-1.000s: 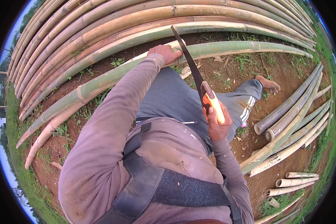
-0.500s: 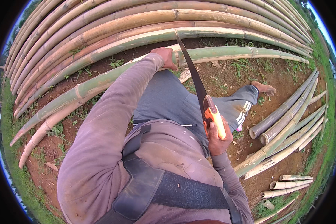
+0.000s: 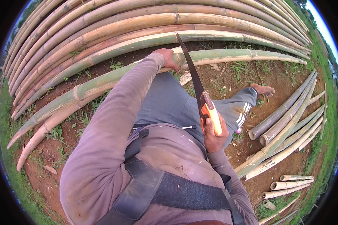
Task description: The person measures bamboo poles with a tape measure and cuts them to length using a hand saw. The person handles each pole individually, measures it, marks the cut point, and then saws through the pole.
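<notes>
A long green bamboo pole (image 3: 221, 55) runs from left to right in front of me, over my lap. My left hand (image 3: 168, 59) is closed on it, thumb side beside a ringed node. In my right hand (image 3: 216, 137) is the orange and brown handle of a handsaw (image 3: 194, 75). Its dark, tapering blade slants forward and crosses the pole just right of my left hand. From this view I cannot tell how deep the teeth sit in the bamboo. A paler bamboo pole (image 3: 45, 131) lies under the green one at the left.
Many long bamboo poles (image 3: 146, 26) lie side by side beyond the green one. At the right lie more bamboo poles (image 3: 285, 120), with short cut pieces (image 3: 291, 185) nearer me. My bare foot (image 3: 263, 90) rests on the brown soil among tufts of grass.
My right hand and the saw handle have moved slightly forward and to the left, with the blade still across the pole. My left hand keeps its place on the bamboo.
</notes>
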A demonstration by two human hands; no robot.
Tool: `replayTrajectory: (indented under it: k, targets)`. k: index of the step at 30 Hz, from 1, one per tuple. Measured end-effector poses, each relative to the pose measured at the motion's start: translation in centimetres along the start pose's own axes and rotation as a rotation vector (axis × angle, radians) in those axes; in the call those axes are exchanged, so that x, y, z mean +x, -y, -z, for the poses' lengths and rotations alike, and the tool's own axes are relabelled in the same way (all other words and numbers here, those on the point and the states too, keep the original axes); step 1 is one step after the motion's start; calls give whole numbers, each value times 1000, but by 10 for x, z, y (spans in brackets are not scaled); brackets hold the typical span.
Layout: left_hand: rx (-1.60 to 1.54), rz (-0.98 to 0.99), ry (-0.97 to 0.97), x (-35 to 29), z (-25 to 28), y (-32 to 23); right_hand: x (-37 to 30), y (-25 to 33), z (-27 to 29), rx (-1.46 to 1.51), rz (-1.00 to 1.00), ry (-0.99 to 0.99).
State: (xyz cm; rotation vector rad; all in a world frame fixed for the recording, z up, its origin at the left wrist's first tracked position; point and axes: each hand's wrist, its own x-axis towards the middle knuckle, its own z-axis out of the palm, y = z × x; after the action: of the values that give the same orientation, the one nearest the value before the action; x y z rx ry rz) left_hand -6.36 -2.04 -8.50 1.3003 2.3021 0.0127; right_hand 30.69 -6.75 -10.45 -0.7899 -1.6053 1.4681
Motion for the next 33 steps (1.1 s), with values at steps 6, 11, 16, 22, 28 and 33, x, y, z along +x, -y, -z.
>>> replayTrajectory:
  k: [6, 11, 16, 22, 28, 33]
  targets:
    - [-24, -19, 43, 15, -4, 1, 110, -18, -53, -96, 202, 9]
    - [-25, -1, 29, 6, -7, 14, -13, 13, 20, -39, -35, 63]
    - [-20, -32, 20, 16, 2, -5, 90, -17, -44, -190, 235, -10]
    - [-48, -22, 67, 14, -3, 12, 33, -6, -11, 44, -52, 16]
    - [-12, -1, 49, 13, -1, -4, 49, -9, -23, 39, -20, -28]
    - [-60, 14, 91, 18, -1, 7, 117, -15, -52, -30, -56, 62]
